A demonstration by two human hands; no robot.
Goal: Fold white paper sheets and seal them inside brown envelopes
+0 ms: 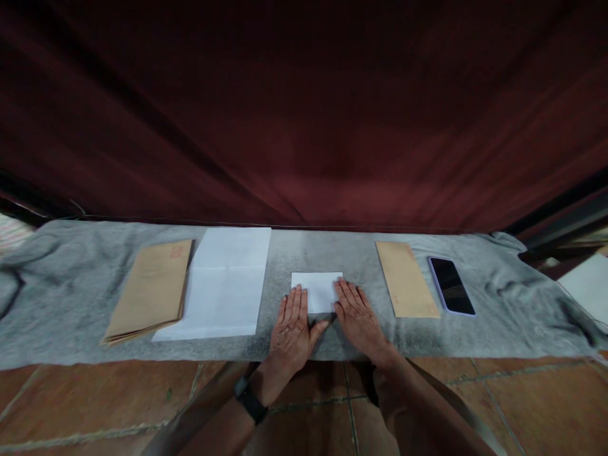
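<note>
A small folded sheet of white paper (320, 292) lies flat on the grey cloth, centred in front of me. My left hand (293, 326) presses on its left side, palm down, fingers stretched out and thumb pointing inward. On the paper's right side rests my right hand (357, 313), also flat with fingers extended. Neither hand grips anything. To the left, a larger white sheet (228, 285) with a crease across it lies partly under a stack of brown envelopes (149, 288). A single brown envelope (407, 280) lies to the right of my right hand.
A phone (451, 285) with a purple edge lies beyond the single envelope on the right. Grey cloth (513, 310) covers the long narrow surface, wrinkled at both ends. Behind it hangs a dark red curtain (304, 139). Brown floor tiles (104, 399) show below.
</note>
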